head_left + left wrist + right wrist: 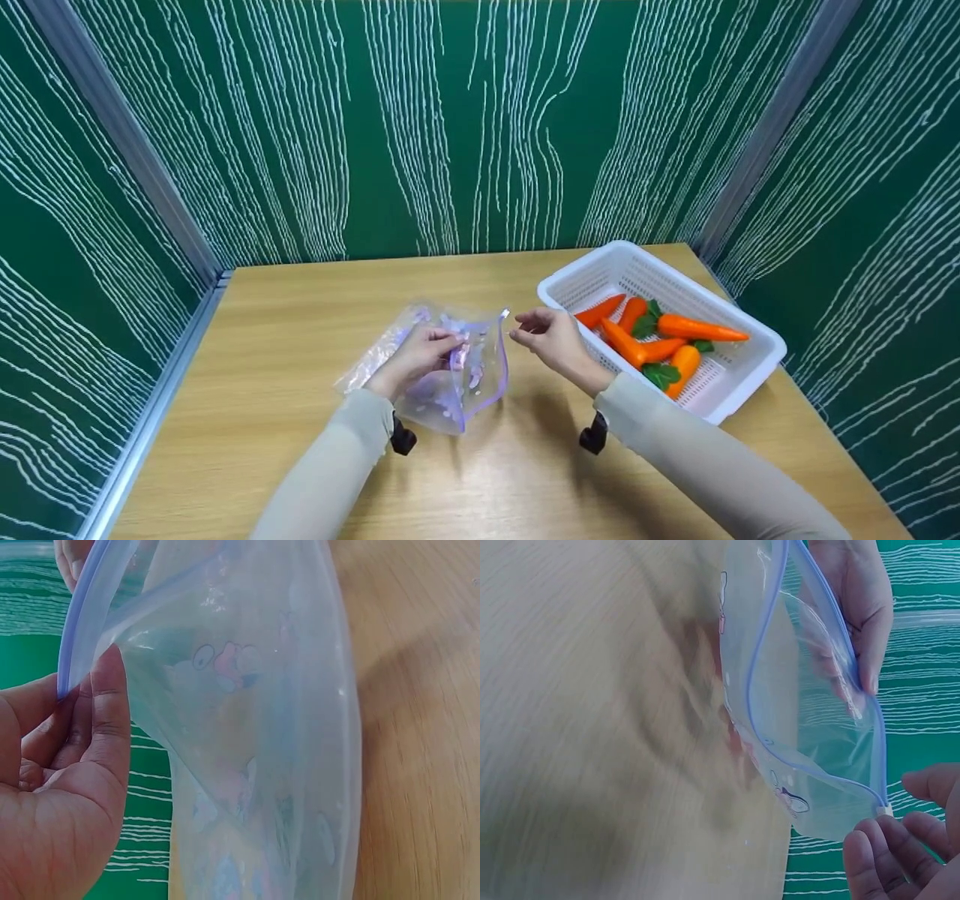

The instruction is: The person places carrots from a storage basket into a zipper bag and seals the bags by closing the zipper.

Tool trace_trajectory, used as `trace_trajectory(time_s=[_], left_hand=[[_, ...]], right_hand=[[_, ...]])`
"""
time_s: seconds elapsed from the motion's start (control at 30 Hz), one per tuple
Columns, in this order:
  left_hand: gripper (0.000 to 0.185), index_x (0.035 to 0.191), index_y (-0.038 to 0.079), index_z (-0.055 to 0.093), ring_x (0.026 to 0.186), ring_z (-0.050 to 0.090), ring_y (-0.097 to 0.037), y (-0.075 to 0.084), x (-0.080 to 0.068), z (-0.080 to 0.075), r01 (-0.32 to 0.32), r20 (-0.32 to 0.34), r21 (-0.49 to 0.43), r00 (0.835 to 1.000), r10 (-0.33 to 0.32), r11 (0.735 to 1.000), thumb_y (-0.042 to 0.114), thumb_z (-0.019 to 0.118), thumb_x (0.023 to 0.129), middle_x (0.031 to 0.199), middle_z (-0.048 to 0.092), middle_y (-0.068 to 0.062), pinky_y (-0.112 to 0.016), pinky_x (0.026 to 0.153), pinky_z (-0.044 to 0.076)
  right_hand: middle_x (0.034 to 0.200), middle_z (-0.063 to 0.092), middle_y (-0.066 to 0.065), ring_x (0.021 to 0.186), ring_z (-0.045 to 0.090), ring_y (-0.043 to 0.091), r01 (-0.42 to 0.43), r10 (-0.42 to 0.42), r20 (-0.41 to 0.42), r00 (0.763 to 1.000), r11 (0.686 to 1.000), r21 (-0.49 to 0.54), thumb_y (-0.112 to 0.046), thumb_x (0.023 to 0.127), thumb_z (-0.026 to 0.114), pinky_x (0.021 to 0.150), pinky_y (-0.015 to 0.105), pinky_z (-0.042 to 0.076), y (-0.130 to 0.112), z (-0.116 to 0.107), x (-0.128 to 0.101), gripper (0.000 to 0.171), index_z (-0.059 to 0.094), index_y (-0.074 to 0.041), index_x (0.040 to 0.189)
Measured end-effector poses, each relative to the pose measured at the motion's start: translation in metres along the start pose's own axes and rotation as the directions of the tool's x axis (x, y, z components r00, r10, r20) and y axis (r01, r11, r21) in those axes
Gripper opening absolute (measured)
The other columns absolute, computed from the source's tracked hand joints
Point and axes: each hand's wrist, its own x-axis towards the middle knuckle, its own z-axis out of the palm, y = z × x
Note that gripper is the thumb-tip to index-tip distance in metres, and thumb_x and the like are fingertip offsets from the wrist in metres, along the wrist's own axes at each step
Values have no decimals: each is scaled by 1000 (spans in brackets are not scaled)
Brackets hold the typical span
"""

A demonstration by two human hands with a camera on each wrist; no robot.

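My left hand (pixel 421 354) pinches the purple-edged mouth of a clear zip bag (pixel 431 405) printed with small pink and purple figures. The bag's mouth gapes toward the right, and in the left wrist view the thumb and fingers (pixel 111 709) grip its rim. A small pale slider (pixel 883 811) sits at the far corner of the purple zip. Right beside that slider is my right hand (pixel 555 343), fingers loosely bent with a gap between thumb and fingertips. Crinkled clear plastic (pixel 377 361) spreads on the table to the left of the left hand.
A white perforated basket (pixel 667 274) stands at the right of the wooden table (pixel 247 420), close by the right forearm. Several orange carrots (pixel 701 328) with green tops lie in it. Green panels with white wavy lines (pixel 465 127) enclose the table's back and sides.
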Motion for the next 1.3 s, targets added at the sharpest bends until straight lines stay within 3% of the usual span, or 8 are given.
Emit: trace_trajectory(time_s=[0.17,0.37,0.7,0.9,1.1,1.3], left_hand=[[28,115,-18,71,70,62,-6,-1,1,-1,1,0,20,1000,-1,1000,7,59,111,80,66,3,-19,67,58],[28,111,-15,73,68,61,-5,-1,2,-2,-8,7,26,1000,8,1000,9,60,111,78,66,5,-18,65,55],[28,114,-12,74,68,59,-5,-1,1,-4,-5,-12,81,1000,6,997,12,61,111,77,64,6,-18,65,53],[28,117,-12,74,68,58,-5,-1,1,-4,-3,-9,103,1000,4,995,12,60,111,77,65,6,-18,64,52],[29,117,-14,73,68,59,-5,0,2,-3,-3,-14,75,1000,4,997,11,60,111,77,65,5,-18,65,54],[27,116,-15,73,69,63,-5,-2,4,-3,8,-15,39,1000,-8,999,8,59,111,79,67,4,-18,67,58]], right_hand=[[105,79,16,88,70,21,38,-37,17,999,998,-57,-10,96,83,80,26,63,-3,-7,2,30,77,2,122],[104,80,17,88,72,23,102,-102,7,995,991,-88,-10,94,84,81,28,63,-3,-13,6,31,78,2,122],[114,77,14,99,71,27,43,-37,61,997,993,-108,-16,98,82,90,37,65,-6,-25,8,38,74,-3,133],[119,76,15,106,71,30,51,-38,88,995,989,-140,-18,100,80,97,44,64,-6,-32,8,41,72,-4,138],[124,76,17,111,73,34,120,-106,81,991,974,-194,-13,99,80,102,52,62,-7,-40,11,43,71,-4,139],[115,78,22,102,77,39,250,-243,56,968,934,-255,-7,94,82,96,56,63,-2,-45,16,38,74,3,129]])
